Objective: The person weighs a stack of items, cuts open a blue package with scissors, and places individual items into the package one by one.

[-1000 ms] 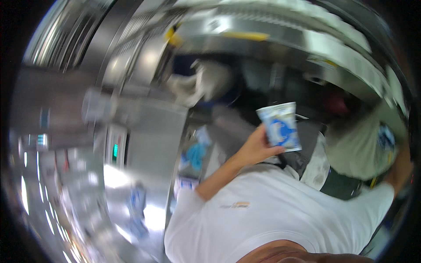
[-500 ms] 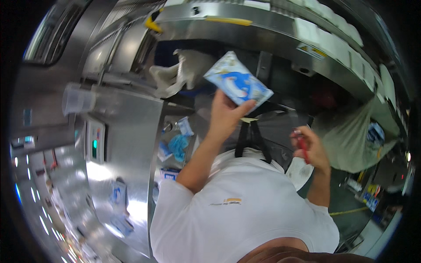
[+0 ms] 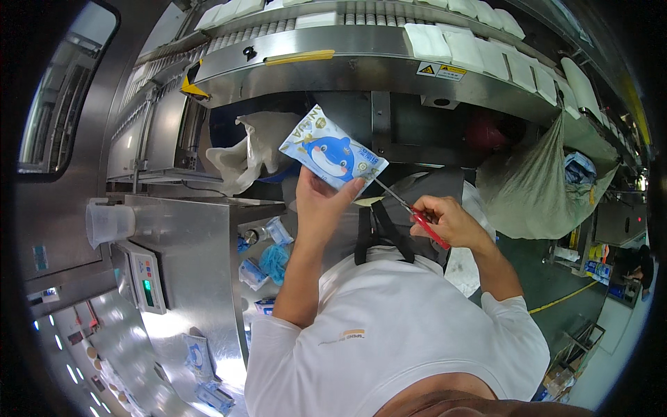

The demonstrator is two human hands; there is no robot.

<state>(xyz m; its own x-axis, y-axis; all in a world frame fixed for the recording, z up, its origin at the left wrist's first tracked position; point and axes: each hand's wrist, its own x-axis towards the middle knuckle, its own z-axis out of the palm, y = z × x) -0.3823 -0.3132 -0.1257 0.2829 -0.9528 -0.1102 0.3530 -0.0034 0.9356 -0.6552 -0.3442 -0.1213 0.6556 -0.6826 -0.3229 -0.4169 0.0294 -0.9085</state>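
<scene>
My left hand grips the lower edge of a white soft pack of wipes with a blue whale printed on it, its thumb lying across the lower corner. The pack is tilted, its front facing up toward me. In my right hand is a pair of scissors with red handles, fingers wrapped about the grips. Their metal blades point up and left, and the tips reach close to the pack's right corner. Whether the tips touch the pack I cannot tell.
Ahead runs a steel conveyor with white packs along it. A steel table at left carries a scale, with a clear plastic jug behind it. More whale packs lie at the lower left. A greenish cloth sack hangs at right.
My right hand has come left and up with the scissors, bringing the blades beside the pack. The pack sits lower and further left in the picture as the whole view has shifted.
</scene>
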